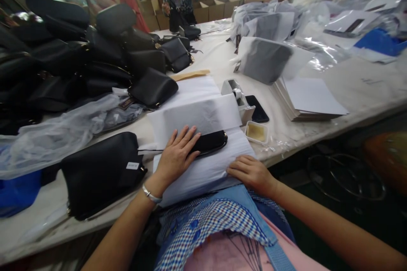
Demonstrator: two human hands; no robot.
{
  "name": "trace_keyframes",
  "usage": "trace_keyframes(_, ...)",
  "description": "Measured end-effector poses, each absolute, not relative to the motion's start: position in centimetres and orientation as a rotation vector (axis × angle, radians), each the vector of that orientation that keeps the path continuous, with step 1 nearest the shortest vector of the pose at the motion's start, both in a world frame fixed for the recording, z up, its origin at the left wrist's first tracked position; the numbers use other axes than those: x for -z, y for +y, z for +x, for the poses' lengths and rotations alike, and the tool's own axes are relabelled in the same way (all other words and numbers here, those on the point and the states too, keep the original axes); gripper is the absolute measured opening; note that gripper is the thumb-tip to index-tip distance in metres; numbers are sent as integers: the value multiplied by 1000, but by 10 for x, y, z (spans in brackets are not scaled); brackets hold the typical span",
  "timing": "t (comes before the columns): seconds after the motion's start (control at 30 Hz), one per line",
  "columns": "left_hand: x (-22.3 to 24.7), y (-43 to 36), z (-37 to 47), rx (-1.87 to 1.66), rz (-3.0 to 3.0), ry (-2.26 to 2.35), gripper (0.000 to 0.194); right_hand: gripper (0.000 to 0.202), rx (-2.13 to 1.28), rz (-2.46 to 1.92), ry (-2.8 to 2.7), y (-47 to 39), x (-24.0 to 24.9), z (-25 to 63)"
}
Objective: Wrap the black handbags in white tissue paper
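A small black bag (212,142) lies on white tissue paper (203,169) at the table's near edge. My left hand (178,152) rests on its left part with the fingers spread, pressing it flat. Behind the bag, a sheet of thin white paper (193,114) covers its far side. At the right edge of the tissue stack is my right hand (249,173), its fingers bent together on the paper; whether they pinch a sheet is hidden. A larger black bag (101,173) with a white label lies to the left.
Black bags (111,55) are piled at the left. A tape dispenser (237,97), phone (260,110), small dish (256,132) and white card stack (311,97) are at the right. Paper-wrapped bags (265,59) lie beyond. Several people stand across the table.
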State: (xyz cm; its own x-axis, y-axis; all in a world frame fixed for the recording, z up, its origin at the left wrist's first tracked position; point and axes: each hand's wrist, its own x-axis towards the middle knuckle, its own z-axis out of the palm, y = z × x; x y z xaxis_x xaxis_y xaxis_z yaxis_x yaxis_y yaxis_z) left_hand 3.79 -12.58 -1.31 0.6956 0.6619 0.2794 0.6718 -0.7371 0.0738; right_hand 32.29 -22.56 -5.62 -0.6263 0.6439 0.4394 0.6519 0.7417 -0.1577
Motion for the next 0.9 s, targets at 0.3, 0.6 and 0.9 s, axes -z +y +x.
trace_keyframes(0.3, 7, -125, 37, 494, -2904, -1132, 52, 17, -40, -1039, -2496, -223, 41, 322)
trace_keyframes(0.6, 10, -124, 38, 546, -2885, -1117, 50, 42, 399, -1849, -2013, -206, 45, 374)
trace_keyframes(0.9, 9, -123, 38, 531, -2884, -1127, 49, 48, 340, -1442, -2189, -233, 28, 358)
